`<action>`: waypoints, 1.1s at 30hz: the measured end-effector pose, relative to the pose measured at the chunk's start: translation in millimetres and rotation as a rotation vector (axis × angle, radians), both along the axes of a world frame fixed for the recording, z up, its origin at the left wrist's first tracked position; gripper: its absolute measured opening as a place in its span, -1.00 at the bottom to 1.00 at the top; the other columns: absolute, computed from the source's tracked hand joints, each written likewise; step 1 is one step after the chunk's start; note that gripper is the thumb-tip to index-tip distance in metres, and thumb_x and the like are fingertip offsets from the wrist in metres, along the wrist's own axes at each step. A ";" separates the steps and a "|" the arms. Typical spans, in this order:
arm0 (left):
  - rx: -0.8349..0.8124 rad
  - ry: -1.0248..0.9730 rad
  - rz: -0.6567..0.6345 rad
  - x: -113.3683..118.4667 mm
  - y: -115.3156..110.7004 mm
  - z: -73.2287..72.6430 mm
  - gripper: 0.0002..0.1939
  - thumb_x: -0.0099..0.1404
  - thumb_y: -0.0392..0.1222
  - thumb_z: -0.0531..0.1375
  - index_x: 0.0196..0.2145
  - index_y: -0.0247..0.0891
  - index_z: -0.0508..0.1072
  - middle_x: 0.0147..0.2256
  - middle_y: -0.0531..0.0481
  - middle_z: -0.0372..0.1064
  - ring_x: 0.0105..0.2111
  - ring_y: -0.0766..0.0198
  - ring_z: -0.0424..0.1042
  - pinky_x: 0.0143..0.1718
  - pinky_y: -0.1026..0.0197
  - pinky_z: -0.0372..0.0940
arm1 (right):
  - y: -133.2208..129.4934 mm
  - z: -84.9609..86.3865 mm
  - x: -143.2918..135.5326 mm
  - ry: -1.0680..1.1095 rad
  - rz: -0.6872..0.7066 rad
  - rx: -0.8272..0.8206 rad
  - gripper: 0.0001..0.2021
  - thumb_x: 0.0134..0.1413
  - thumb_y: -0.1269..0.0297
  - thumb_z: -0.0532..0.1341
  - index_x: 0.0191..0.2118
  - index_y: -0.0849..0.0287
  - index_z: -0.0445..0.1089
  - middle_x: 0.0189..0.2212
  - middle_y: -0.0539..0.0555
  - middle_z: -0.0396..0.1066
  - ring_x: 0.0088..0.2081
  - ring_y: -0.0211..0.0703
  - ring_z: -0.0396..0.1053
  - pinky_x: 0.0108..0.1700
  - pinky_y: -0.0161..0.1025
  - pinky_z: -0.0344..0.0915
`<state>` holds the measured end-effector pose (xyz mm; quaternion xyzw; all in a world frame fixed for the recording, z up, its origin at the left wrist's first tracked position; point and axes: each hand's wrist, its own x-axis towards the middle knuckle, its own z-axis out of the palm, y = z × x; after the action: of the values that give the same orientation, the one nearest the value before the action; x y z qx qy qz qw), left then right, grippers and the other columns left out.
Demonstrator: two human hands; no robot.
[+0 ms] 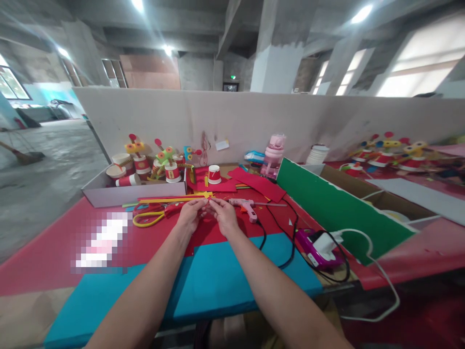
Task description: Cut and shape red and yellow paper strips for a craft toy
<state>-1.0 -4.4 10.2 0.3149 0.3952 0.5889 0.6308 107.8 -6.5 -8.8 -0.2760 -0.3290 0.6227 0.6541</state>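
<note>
Forearms: both reach in from the bottom edge, over the blue sheet [232, 276] that lies along the front of the red-covered counter [39, 252].
Pixelated patch: at left on the red cover, too blurred to read.
White tray [136, 195]: behind the patch, against the pale partition [160, 111]; it holds paper cups [127, 181] and bright figures [165, 157] with round eyes, built on red-and-white cups.
Yellow loop handle [148, 219]: flat on the red cover, left of the hands, with red handles [173, 210] close beside it.
Strips [170, 199]: long, yellow and red, lying crosswise in front of the tray.
Left hand [192, 213]: thumb and fingertips pinched together on the small piece [208, 195], red and yellow, its exact form too small to tell.
Small piece: above the counter, between the two hands, in their fingertips.
Right hand [224, 216]: fingertips closed on the same piece, meeting the left ones.
Single cup [214, 175]: upright, red-banded, on red paper beyond the hands.
Glue gun [248, 207]: pink, lying just right of the right hand, a black cord near its grip.
Pink stacked object [273, 155]: upright by the partition, blue packet [254, 156] at its left.
Magenta box [319, 252]: near the front edge, white plug [326, 242] on top.
White cup stack [317, 154]: behind the green-sided box [337, 208].
Far right: more figures [388, 148] along the partition.
</note>
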 end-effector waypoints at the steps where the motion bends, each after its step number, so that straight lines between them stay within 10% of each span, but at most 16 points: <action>1: 0.003 0.002 -0.002 0.2 -0.1 -0.1 -0.71 -0.22 -0.25 0.44 -0.49 -0.38 0.50 -0.58 0.04 0.39 -0.61 0.46 0.28 -0.59 0.37 0.17 | 0.3 0.0 0.1 -0.003 -0.004 -0.001 -0.73 -0.32 0.29 0.42 -0.38 0.22 0.46 -0.53 -0.02 0.50 -0.45 -0.20 0.49 -0.26 -0.21 0.45; 23: 0.154 0.106 -0.004 -4.6 5.5 -4.4 -0.71 -0.23 -0.24 0.44 -0.48 -0.34 0.53 -0.53 0.01 0.47 -0.52 0.37 0.39 -0.43 0.31 0.26 | -6.3 9.4 8.2 -0.125 -0.020 -0.110 -0.82 -0.19 0.36 0.37 -0.40 0.24 0.41 -0.58 0.01 0.49 -0.46 -0.18 0.51 -0.28 -0.22 0.48; 33: 0.462 0.639 0.203 -4.7 7.0 -6.2 -0.89 -0.02 -0.20 0.35 -0.46 -0.23 0.58 -0.44 -0.03 0.50 -0.38 0.21 0.40 -0.23 0.20 0.25 | -3.1 8.9 11.1 -0.126 -0.023 -0.150 -0.79 -0.25 0.31 0.41 -0.45 0.22 0.38 -0.63 0.00 0.46 -0.45 -0.16 0.50 -0.35 -0.25 0.47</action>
<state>-5.8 2.5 3.9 0.5749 0.4577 0.5939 0.3275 118.9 -9.6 0.1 -0.3665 -0.3187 0.6194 0.6167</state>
